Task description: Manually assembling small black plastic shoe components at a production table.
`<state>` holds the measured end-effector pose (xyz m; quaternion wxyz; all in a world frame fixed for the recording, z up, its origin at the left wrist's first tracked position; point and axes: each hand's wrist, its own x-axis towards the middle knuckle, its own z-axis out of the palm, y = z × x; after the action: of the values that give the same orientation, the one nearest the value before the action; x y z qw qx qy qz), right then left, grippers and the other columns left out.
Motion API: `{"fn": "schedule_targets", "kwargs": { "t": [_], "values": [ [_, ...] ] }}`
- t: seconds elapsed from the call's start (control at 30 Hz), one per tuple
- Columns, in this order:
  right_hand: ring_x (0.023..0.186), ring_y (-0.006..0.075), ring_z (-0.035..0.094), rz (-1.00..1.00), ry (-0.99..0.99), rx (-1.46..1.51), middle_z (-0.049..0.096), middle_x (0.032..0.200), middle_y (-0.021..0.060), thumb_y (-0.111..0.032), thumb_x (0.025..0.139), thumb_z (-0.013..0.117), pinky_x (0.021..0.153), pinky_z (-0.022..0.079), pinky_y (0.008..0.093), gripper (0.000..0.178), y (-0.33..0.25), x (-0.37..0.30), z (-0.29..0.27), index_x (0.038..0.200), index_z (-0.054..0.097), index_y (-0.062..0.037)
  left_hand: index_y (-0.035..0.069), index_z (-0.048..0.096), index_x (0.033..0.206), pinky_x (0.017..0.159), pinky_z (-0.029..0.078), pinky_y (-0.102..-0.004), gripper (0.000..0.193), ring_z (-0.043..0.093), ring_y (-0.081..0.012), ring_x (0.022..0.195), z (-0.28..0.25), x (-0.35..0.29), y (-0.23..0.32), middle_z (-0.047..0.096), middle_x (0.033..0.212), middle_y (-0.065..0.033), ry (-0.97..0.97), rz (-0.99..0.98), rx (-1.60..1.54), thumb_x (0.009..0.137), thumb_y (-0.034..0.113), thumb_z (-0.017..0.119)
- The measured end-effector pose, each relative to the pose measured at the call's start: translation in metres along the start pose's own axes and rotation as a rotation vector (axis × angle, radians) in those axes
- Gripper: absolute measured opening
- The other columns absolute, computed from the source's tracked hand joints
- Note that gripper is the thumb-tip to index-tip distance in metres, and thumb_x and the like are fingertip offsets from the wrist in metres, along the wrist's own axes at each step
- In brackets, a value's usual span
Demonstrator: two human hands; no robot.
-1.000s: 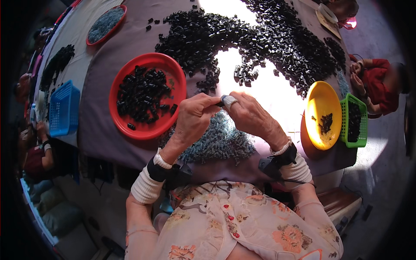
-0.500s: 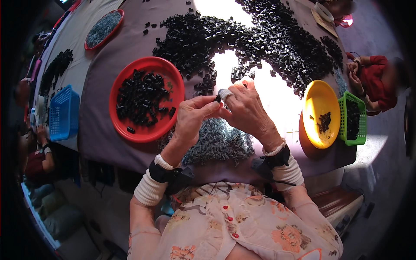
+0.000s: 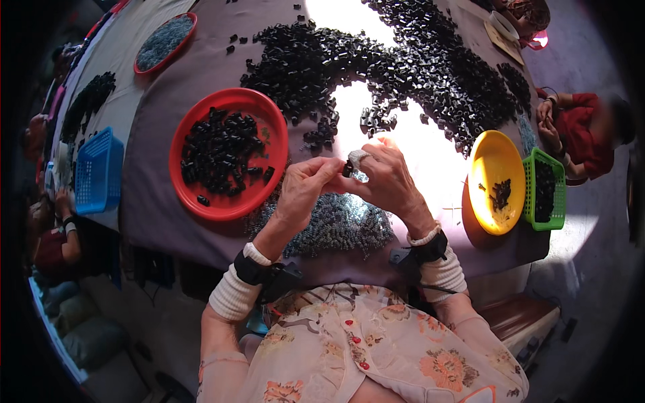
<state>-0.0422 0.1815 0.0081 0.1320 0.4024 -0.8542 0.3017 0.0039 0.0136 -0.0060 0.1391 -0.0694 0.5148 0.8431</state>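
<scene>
My left hand and my right hand meet above the near part of the table. Both are closed, thumbs and fingertips pinching a small black plastic piece between them. A white wrapping goes round one finger of my right hand. Beneath my hands lies a heap of small silvery coil springs. Left of them, a red plate holds many short black cylindrical pieces. Beyond my fingers spreads a large pile of loose black pieces.
At the right stand a yellow plate with a few dark bits and a green basket of black parts. On the left are a blue basket and a red-rimmed tray of springs. Co-workers sit at both sides, one in a red top.
My fingertips have shifted slightly, with the black piece now a little farther right and lower. The left fingers have come closer round it. The plates and piles stay as they were.
</scene>
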Motion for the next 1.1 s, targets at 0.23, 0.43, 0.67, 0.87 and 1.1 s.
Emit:
{"fn": "schedule_targets", "kwargs": {
  "t": [0.23, 0.43, 0.67, 0.87, 1.1],
  "values": [
    [0.063, 0.0244, 0.056, 0.018, -0.086, 0.002, 0.053, 0.068, 0.0066, -0.023, 0.067, 0.072, 0.072, 0.045, 0.0375, 0.024, -0.007, -0.032, -0.002, 0.074, 0.058, -0.0048, -0.005, 0.062, 0.092, 0.07, 0.052, -0.0255, 0.023, 0.063, -0.014, 0.074, 0.011, -0.016, -0.013, 0.064, 0.082, -0.0095, -0.185, -0.182, 0.092, 0.09, 0.017, 0.053],
    [0.052, 0.0276, 0.058, 0.276, -0.075, 0.068, 0.061, 0.066, 0.012, -0.025, 0.078, 0.067, 0.048, 0.046, 0.0361, 0.024, 0.01, -0.042, -0.008, 0.082, 0.061, -0.002, -0.003, 0.061, 0.094, 0.067, 0.053, -0.0265, 0.021, 0.062, -0.0143, 0.069, -0.004, -0.015, -0.009, 0.063, 0.08, -0.0081, 0.061, -0.082, 0.037, 0.089, 0.016, 0.054],
    [0.056, 0.0272, 0.058, 0.101, -0.159, -0.077, 0.06, 0.065, 0.0136, -0.014, 0.08, 0.06, 0.05, 0.045, 0.0369, 0.012, 0.05, -0.064, 0.045, 0.09, 0.064, -0.0073, -0.001, 0.061, 0.09, 0.056, 0.052, -0.0252, 0.037, 0.06, -0.0129, 0.06, -0.07, -0.008, 0.028, 0.06, 0.07, -0.0051, 0.512, 0.108, -0.127, 0.086, 0.036, 0.058],
    [0.065, 0.0181, 0.053, -0.018, -0.312, -0.422, 0.052, 0.075, 0.0061, -0.016, 0.085, 0.053, 0.055, 0.045, 0.0296, 0.024, 0.038, -0.062, 0.045, 0.107, 0.052, -0.006, 0.002, 0.063, 0.09, 0.052, 0.049, -0.0219, 0.018, 0.058, -0.0103, 0.057, -0.053, -0.016, 0.024, 0.061, 0.071, -0.0048, 0.425, 0.083, 0.036, 0.086, 0.019, 0.061],
    [0.077, 0.0134, 0.049, -0.494, -0.288, -1.015, 0.049, 0.091, 0.0032, -0.018, 0.087, 0.05, 0.064, 0.044, 0.0246, 0.026, 0.036, -0.055, 0.034, 0.109, 0.05, -0.0048, -0.001, 0.062, 0.094, 0.055, 0.047, -0.0204, 0.018, 0.058, -0.0081, 0.061, -0.019, 0.004, 0.0, 0.062, 0.076, -0.0048, 0.152, 0.079, 0.259, 0.087, 0.016, 0.059]
  ]
}}
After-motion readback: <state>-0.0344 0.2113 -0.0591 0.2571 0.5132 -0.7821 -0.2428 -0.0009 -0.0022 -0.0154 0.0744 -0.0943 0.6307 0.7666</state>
